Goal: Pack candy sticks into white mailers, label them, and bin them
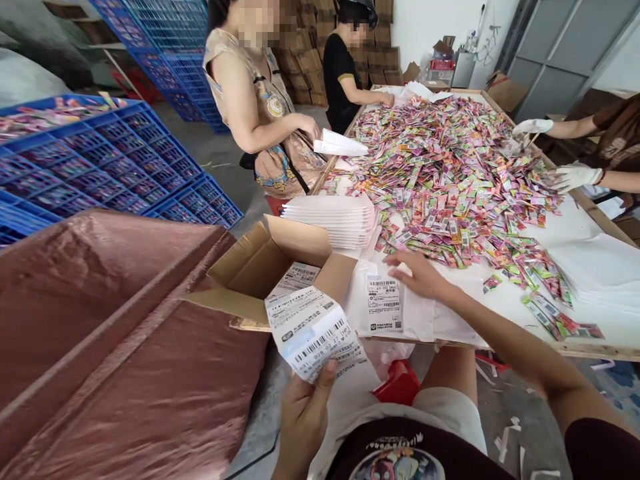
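My left hand [304, 412] is closed around a folded strip of white shipping labels [313, 330] with barcodes, held low in front of me. My right hand [419, 272] lies open, fingers spread, on a white mailer bag [395, 307] that carries a stuck-on barcode label [384, 304], near the front edge of the table [590, 347]. Just beyond my right hand begins a big heap of colourful small sachets [440, 167] spread across the white table top.
An open cardboard box [260, 267] sits at the table's near left corner, beside a stack of white mailers [333, 220]. More mailers [600, 267] lie at right. Blue crates [100, 167] stand left. Two people stand at the far left side; gloved hands [575, 175] work at right.
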